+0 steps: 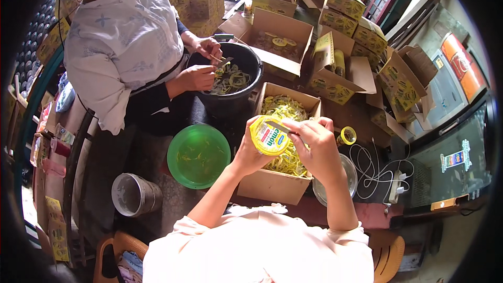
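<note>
My left hand (245,153) is closed around a cup with a yellow printed lid (268,141), its top tilted toward me. Between the fingers of my right hand (317,144) is a small knife (277,127), its narrow grey blade lying over the lid near the rim. Both hands are above an open cardboard box (272,187) filled with yellow plastic scraps (285,106). A small round yellow-rimmed container (347,135) stands beyond my right hand. Part of a clear bowl (350,177) is hidden behind my right forearm.
To the left stand a green basin (199,147) and a grey bucket (131,195). Across from me, a person's hands (198,79) work over a black tub (255,73). Opened cartons (285,34) fill the back. White cable (369,170) and a power strip (395,188) lie right.
</note>
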`<state>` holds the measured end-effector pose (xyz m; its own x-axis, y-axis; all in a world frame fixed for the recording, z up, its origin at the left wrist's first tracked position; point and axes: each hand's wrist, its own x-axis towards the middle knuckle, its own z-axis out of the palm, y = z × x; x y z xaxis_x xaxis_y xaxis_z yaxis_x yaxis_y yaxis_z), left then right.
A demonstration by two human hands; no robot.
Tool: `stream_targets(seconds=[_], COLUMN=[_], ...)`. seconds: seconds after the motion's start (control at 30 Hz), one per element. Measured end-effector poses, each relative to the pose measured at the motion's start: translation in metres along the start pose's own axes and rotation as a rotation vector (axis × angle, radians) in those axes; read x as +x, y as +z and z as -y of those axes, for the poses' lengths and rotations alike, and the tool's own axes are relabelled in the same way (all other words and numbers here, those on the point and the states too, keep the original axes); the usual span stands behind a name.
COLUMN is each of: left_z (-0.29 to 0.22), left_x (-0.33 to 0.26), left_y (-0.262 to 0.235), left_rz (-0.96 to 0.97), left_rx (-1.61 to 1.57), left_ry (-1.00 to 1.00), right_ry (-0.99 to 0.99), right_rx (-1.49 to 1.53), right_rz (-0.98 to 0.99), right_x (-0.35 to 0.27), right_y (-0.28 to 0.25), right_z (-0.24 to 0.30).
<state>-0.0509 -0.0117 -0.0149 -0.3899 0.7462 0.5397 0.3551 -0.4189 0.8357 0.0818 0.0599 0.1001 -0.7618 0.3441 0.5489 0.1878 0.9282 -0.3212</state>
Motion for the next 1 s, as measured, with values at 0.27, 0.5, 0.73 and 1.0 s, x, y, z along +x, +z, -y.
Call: stream_targets(seconds=[0.27, 0.5, 0.73, 1.0], left_z=[0.019, 0.040, 0.051, 0.064], left_x=[0.008, 0.026, 0.038, 0.033], left_y=[0.002, 0.002, 0.006, 0.009], left_rz=[-0.015, -0.009, -0.003, 0.045], left_rx=[-0.021, -0.057, -0.065, -0.069], left_ry=[-0.014, 0.023, 0.000, -0.027], right_ry=[-0.093, -0.085, -0.060, -0.044], right_rx=[-0.034, -0.040, -0.052, -0.053], right_rz=[0.113, 0.175, 0.209, 0.208], right_x=[0.012, 0.026, 0.032, 0.031], right_y=[0.010, 0.020, 0.026, 0.029], right_z=[-0.012, -0.031, -0.046, -0.050])
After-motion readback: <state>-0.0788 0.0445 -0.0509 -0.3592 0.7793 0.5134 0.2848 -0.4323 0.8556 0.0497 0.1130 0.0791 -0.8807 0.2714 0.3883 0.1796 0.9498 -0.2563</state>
